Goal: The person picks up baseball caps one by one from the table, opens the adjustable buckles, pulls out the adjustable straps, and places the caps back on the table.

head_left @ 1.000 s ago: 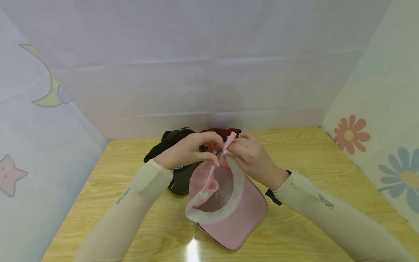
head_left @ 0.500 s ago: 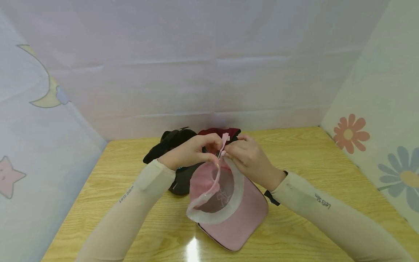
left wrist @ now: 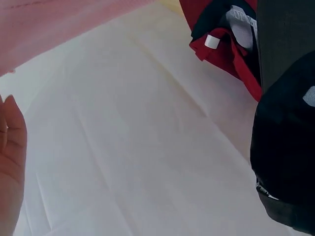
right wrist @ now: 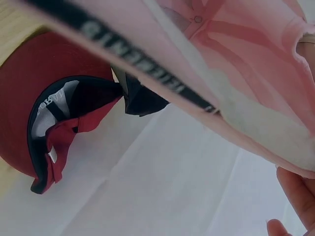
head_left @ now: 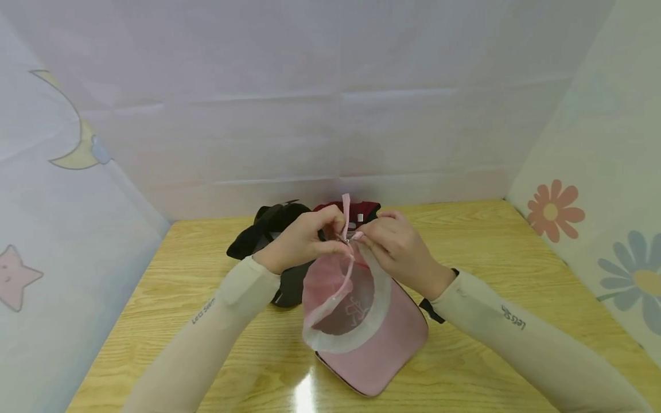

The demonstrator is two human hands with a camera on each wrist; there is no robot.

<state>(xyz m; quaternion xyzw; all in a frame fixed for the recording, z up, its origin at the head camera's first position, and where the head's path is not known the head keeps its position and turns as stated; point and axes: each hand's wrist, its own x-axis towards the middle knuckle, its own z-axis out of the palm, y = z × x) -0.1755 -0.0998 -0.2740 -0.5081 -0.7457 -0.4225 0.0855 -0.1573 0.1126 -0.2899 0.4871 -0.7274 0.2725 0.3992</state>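
Observation:
A pink baseball cap (head_left: 379, 358) rests on its brim, its opening and white sweatband facing up. At the back of the cap, my left hand (head_left: 302, 238) pinches the pink strap beside a small metal buckle (head_left: 347, 240). The strap's free end (head_left: 346, 209) sticks up above those fingers. Just to the right, my right hand (head_left: 400, 246) pinches a short pink piece of the strap. The right wrist view shows the cap's lining (right wrist: 246, 54) and a black lettered band (right wrist: 133, 56); most of both hands is cut off in the wrist views.
Behind the left hand lie a black cap (head_left: 276, 223) and a dark grey brim (head_left: 290, 287). A dark red cap (head_left: 368, 211) with a white tag sits at the back, near the pale cloth wall (head_left: 330, 115). All are on the wooden table (head_left: 232, 367).
The strap's free end has swung left and now stands nearly upright, with more of it showing. The pink cap has shifted slightly right. Both hands keep their grip near the buckle.

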